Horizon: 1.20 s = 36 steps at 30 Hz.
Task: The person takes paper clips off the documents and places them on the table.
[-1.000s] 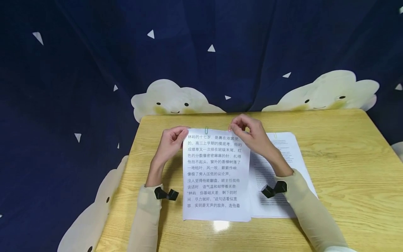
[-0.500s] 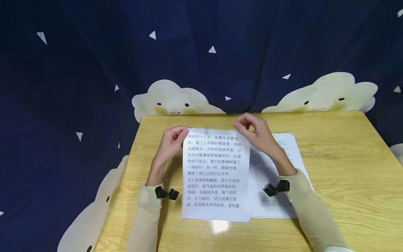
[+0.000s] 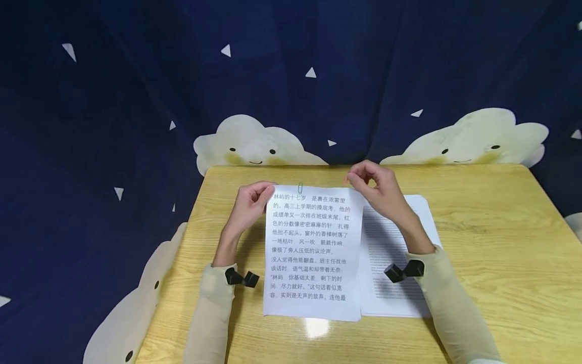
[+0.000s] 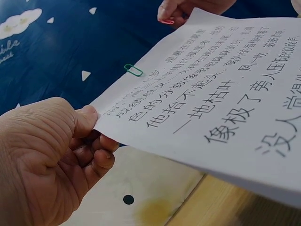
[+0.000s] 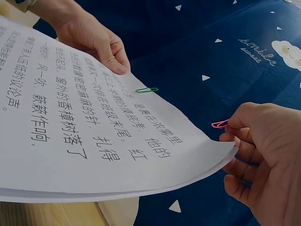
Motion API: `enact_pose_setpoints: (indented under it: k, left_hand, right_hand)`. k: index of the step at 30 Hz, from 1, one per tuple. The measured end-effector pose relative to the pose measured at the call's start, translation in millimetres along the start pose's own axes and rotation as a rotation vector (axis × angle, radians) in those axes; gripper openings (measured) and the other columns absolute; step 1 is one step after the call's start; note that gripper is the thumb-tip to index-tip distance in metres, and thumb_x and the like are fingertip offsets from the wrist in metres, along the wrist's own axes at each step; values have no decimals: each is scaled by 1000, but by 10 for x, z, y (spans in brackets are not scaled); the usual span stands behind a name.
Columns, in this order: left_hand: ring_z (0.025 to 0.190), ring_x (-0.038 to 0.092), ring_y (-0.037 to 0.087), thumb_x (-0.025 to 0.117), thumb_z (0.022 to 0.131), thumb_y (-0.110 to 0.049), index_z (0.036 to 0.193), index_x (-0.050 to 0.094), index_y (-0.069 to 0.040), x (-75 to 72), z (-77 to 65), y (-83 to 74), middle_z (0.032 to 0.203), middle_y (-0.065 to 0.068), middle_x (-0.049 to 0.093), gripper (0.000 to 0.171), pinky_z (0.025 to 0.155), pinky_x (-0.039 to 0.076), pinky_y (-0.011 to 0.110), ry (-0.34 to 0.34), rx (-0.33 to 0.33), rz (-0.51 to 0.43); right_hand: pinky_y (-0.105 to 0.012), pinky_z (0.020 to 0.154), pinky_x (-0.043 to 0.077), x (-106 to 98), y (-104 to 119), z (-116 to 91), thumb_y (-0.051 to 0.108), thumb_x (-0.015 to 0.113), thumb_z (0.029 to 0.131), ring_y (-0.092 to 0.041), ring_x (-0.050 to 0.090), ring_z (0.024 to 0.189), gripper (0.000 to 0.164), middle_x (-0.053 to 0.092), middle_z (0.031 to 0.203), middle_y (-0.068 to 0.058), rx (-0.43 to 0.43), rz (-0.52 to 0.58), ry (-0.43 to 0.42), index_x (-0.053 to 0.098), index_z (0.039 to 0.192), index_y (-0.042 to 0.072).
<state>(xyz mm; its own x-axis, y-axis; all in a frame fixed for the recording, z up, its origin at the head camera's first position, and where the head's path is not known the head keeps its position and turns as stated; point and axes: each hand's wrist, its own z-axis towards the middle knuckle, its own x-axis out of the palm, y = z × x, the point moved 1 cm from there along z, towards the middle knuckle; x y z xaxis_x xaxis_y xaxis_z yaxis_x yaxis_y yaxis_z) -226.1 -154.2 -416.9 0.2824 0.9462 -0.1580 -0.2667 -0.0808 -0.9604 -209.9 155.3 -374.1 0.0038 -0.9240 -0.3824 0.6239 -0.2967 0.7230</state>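
My left hand (image 3: 247,206) pinches the top left corner of several printed sheets (image 3: 313,307), thumb in front, holding their top edge up off the table. A green paper clip (image 5: 146,90) sits on that top edge, left of its middle. My right hand (image 3: 381,193) pinches a small pinkish-red paper clip (image 4: 166,21) between thumb and forefinger, just beyond the top right corner. In the right wrist view this clip is apart from the paper, and its other fingers (image 5: 237,186) are curled close to the sheets' corner; whether they touch it I cannot tell.
A second stack of printed sheets (image 3: 395,290) lies on the wooden table (image 3: 500,253), partly under the held sheets and my right forearm. Behind the table hangs a dark blue curtain (image 3: 291,101) with clouds and white triangles.
My right hand has moved right and slightly up with the pinkish-red paper clip, from the sheets' top edge to beyond their corner. My left hand keeps its hold almost unmoved.
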Motion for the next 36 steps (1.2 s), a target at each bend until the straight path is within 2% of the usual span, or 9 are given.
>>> enact_pose_setpoints:
  k: [6,14,19,27,36]
  left_hand:
    - [55,61,25,53,99,-2,112,65,10,20,-1,-8,88,25,70,22,46,46,22,2,-8,11]
    - [54,59,27,53,98,-1,112,65,11,19,0,0,87,25,69,21,46,46,21,-3,-7,11]
    - [56,62,27,53,99,-2,112,65,11,18,0,16,88,24,70,22,47,48,23,0,-16,-3]
    - [53,57,27,53,99,-2,111,65,11,24,13,20,85,27,68,21,46,44,21,-1,8,38]
    - [56,61,28,53,99,-2,112,65,10,22,15,32,88,26,69,22,46,46,21,4,-7,18]
  right_hand:
    - [-25,60,38,-28,-4,-13,-8,62,90,-19,47,66,5,63,77,-19,24,-7,-3,65,91,-5]
    - [-25,60,38,-41,-4,-21,-7,62,90,-20,47,67,4,61,76,-13,42,-28,1,65,92,-5]
    - [-25,60,38,-55,5,-17,-7,61,90,-20,47,67,4,62,76,-17,41,-29,9,65,92,-5]
    - [-25,60,37,-106,11,-15,-3,62,92,-17,47,68,3,60,76,-12,65,-56,10,65,92,-4]
    - [-24,60,39,-177,-23,-15,-4,61,92,-14,49,68,5,63,79,-12,51,-52,4,65,94,-6]
